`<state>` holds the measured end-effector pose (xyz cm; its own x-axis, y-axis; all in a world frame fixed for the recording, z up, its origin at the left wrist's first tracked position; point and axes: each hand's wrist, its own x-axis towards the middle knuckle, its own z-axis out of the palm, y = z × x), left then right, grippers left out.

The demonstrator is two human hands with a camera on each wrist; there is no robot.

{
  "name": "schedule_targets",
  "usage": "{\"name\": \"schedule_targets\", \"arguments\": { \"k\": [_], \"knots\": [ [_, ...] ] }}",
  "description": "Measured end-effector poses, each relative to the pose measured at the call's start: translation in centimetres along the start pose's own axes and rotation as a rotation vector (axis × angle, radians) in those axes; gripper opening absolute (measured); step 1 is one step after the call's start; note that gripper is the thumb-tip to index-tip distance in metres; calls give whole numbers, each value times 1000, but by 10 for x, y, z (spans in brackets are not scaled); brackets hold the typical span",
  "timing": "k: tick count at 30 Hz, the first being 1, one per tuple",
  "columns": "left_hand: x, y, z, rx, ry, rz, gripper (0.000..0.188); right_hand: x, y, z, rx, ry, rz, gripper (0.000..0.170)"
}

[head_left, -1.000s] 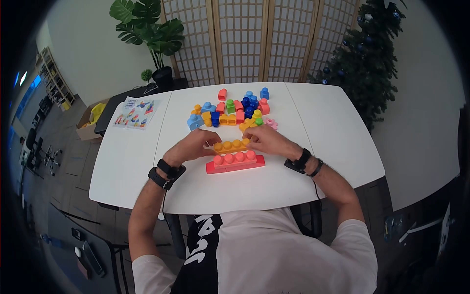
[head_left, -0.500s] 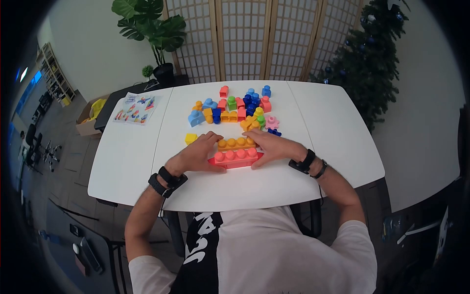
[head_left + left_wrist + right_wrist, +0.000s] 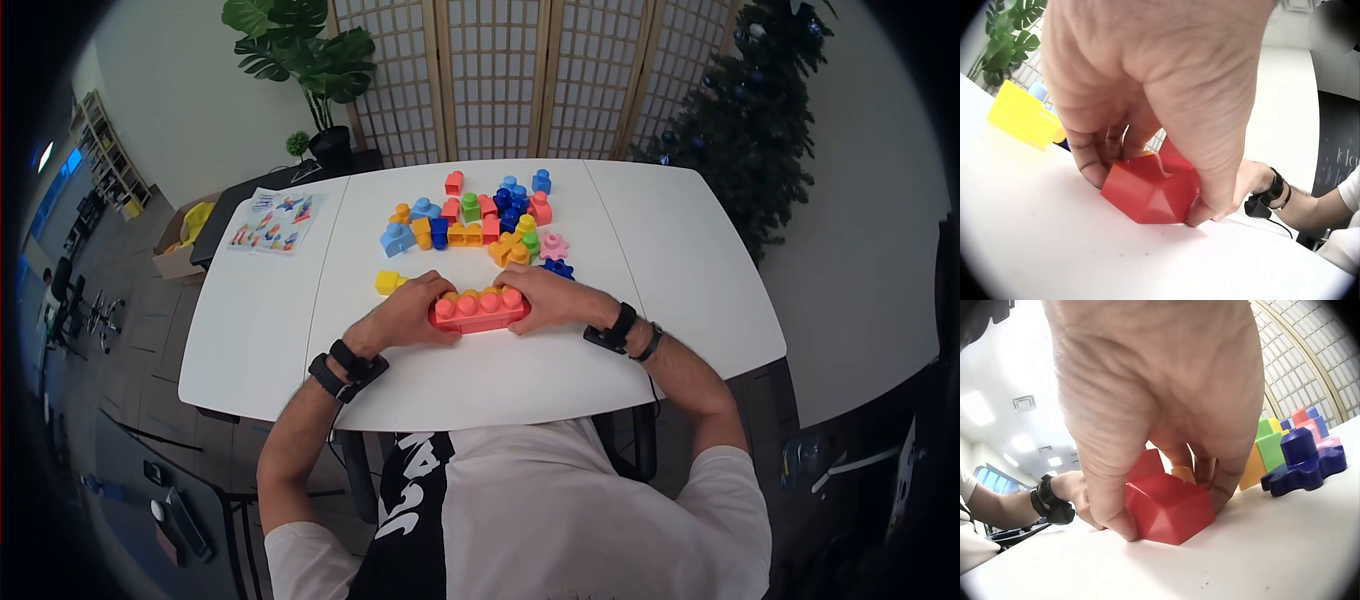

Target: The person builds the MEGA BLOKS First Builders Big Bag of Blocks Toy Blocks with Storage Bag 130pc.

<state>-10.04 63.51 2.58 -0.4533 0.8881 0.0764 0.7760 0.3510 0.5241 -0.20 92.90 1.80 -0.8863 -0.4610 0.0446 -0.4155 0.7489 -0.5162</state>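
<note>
My left hand (image 3: 405, 312) grips the left end of a long red building block piece (image 3: 480, 312) with sloped ends and a row of studs on top. At the opposite end, my right hand (image 3: 553, 299) grips it too, thumb on the near side and fingers round the far side. Behind it a long orange block (image 3: 1182, 474) is mostly hidden by the red one and by my fingers. The left wrist view shows the sloped red end (image 3: 1150, 190) low over the white table between thumb and fingers; the right wrist view shows the other red end (image 3: 1171, 509) likewise.
A yellow block (image 3: 388, 283) lies just beyond my left hand. Past my right hand are a dark blue gear-shaped piece (image 3: 557, 269) and a pink one (image 3: 553, 246). Several mixed blocks (image 3: 465, 236) spread behind, and a printed sheet (image 3: 275, 222) lies at the table's far left.
My hands have gone from the ends of the orange block to hold the red piece and the orange block together. The red piece has moved away from my body, up against the orange one.
</note>
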Motion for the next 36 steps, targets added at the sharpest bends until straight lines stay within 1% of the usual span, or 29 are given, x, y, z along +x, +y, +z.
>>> {"name": "schedule_targets", "arguments": {
  "k": [2,3,4,5,7,8,9,10,11,12,13,14,16,17,19,20,21,23,25,26,27,28,29,30,31,32,33,35,36],
  "knots": [
    [0,-1,1,-4,3,6,67,1,2,0,-8,-6,-4,73],
    [0,-2,2,8,-3,6,71,1,2,0,-16,-11,-8,76],
    [0,2,-1,20,-8,7,76,-1,-2,-5,-17,-11,-8,76],
    [-2,5,-6,21,-6,8,76,-5,-6,-11,-24,-15,-33,79],
    [-8,15,-20,-10,-71,-87,90,-12,-12,-30,-35,-21,-59,82],
    [-9,18,-30,-12,-70,-87,90,-15,-13,-45,82,-45,18,80],
    [-10,16,-43,-20,-38,-93,96,-18,-14,-58,202,-71,98,78],
    [-10,15,-55,-32,-9,-101,102,-20,-15,-74,203,-41,138,68],
    [-7,17,-68,0,30,-57,86,-20,-12,-88,205,-10,177,58],
    [1,11,-76,34,42,-42,76,-19,-2,-93,148,95,138,41],
    [9,8,-84,70,57,-26,65,-15,9,-99,148,94,139,41],
    [19,3,-90,70,59,-26,65,-9,18,-105,127,157,114,39],
    [36,-1,-102,135,-45,4,56,1,25,-112,62,263,102,30],
    [42,0,-106,137,-40,6,56,7,24,-113,58,264,100,30],
    [54,2,-110,94,-217,-28,45,20,24,-109,71,279,103,28],
    [61,-4,-105,52,-173,-4,40,28,24,-106,73,280,104,28],
    [66,-10,-98,51,-176,-5,40,36,24,-101,45,287,67,27],
    [74,-19,-89,103,-59,42,35,54,28,-95,20,296,30,25],
    [76,-20,-83,60,-70,18,36,66,27,-88,-34,325,-58,21],
    [76,-19,-81,18,-70,-5,38,68,24,-87,-31,328,-55,21],
    [74,-19,-79,20,-75,-4,38,69,21,-86,-40,281,-18,23],
    [68,-16,-75,32,-102,-39,46,67,14,-85,-50,232,17,27],
    [60,-6,-73,43,-125,-74,56,61,0,-88,-49,233,17,27],
    [50,3,-72,44,-155,-153,61,52,-15,-88,-142,118,116,30],
    [43,10,-71,42,-157,-155,61,45,-25,-85,-233,1,214,34],
    [38,14,-70,124,-248,-248,57,40,-24,-80,-318,-119,246,44],
    [35,15,-67,205,-338,-339,54,31,-25,-75,-318,-122,247,44],
    [26,2,-56,176,-340,-316,52,8,-36,-66,-121,-318,431,49],
    [22,-3,-50,111,-297,-276,51,0,-36,-60,-121,-319,434,49]
  ]
}}
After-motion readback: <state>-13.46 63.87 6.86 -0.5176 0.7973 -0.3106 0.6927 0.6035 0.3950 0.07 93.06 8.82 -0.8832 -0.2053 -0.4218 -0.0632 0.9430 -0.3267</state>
